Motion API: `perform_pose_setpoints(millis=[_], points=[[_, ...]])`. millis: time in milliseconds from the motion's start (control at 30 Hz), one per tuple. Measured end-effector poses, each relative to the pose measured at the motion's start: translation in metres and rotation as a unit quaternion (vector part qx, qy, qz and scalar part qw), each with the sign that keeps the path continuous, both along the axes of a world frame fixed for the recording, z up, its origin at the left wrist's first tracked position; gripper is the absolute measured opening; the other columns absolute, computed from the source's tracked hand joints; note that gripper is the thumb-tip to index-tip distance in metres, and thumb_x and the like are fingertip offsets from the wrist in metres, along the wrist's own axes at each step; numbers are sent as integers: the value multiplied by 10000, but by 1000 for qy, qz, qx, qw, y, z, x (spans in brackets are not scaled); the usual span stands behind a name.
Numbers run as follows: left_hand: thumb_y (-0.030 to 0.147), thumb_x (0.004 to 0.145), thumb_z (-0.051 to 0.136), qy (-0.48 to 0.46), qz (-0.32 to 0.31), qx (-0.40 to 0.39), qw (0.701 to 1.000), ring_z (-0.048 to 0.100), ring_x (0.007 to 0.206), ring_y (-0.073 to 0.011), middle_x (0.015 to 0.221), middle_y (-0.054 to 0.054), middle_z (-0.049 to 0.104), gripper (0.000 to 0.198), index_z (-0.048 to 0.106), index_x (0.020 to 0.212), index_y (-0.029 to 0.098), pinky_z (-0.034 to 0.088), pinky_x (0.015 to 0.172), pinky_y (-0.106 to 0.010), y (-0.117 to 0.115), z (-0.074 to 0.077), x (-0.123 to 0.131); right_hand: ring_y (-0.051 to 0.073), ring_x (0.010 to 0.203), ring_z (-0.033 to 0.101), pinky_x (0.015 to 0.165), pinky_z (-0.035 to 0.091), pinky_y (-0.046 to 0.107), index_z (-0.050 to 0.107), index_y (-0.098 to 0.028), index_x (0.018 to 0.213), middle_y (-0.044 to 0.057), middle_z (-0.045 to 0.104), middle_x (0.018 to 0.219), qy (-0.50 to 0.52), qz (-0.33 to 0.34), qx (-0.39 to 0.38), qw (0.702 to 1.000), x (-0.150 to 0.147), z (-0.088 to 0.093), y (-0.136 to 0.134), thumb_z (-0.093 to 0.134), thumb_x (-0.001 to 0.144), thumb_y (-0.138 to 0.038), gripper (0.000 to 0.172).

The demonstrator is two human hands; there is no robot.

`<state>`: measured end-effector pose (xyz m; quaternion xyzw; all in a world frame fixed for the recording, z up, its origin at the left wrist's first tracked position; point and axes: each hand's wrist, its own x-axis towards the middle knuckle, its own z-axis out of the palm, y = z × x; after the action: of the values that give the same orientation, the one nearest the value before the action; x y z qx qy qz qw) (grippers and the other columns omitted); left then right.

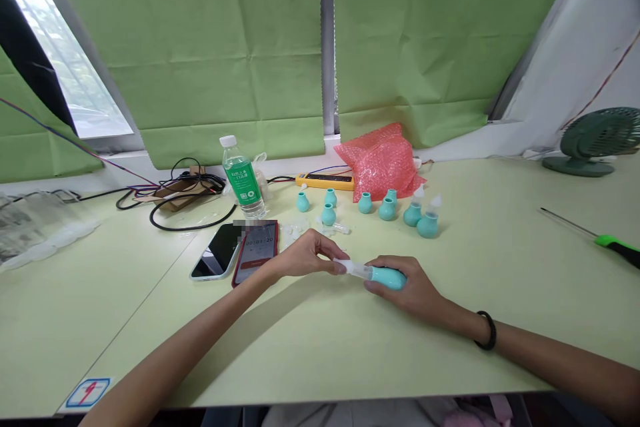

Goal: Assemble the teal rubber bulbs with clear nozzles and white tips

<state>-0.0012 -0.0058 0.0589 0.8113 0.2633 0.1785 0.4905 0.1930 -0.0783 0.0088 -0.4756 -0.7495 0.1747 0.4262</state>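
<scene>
My right hand (407, 287) is wrapped round a teal rubber bulb (389, 277) lying sideways just above the pale green table (320, 347). My left hand (307, 255) pinches the clear plastic tip (350, 268) that sticks out of the bulb's neck. Behind my hands stand several more teal bulbs (386, 209), some with clear tips fitted. A few loose clear parts (295, 230) lie beside my left hand.
Two phones (235, 254) lie left of my hands, a water bottle (243, 177) behind them. Pink bubble wrap (381, 160) and a yellow power strip (325, 180) sit at the back. Cables (175, 197) left, a fan (595, 140) and a green-handled screwdriver (600, 237) right.
</scene>
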Motion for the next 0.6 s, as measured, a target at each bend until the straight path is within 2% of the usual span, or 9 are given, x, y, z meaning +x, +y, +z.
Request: perform_pose_setpoints(millis=[133,267,367,600], points=[[240,586,650,-46,28,-70,996,597,654,-154,703,-76,656,280,640,820,84,465,632,-244,-1,-10,4,141,591,553,548,440,253,562,-172,814,37,613,704,-21,-9,81,996,1,-5,-1,562,676,-294,184],[238,581,655,-66,27,-110,991,603,651,-159,698,-80,658,271,643,797,75,476,644,-258,-4,-11,5,132,565,532,523,421,250,554,-164,832,45,594,674,-46,0,131,990,3,-4,-1,541,700,-271,171],[244,592,646,-54,17,-95,994,600,657,-158,704,-70,660,260,651,798,85,474,641,-251,-6,-12,5,130,552,522,511,412,246,558,-165,808,44,585,650,-71,21,120,990,4,-1,-2,520,716,-277,149],[270,625,620,-25,9,-7,1000,580,701,-181,770,-71,661,270,657,829,98,448,607,-239,-9,-15,5,123,560,509,518,397,238,557,-158,767,38,571,642,-83,48,78,992,5,3,-3,523,711,-245,109]])
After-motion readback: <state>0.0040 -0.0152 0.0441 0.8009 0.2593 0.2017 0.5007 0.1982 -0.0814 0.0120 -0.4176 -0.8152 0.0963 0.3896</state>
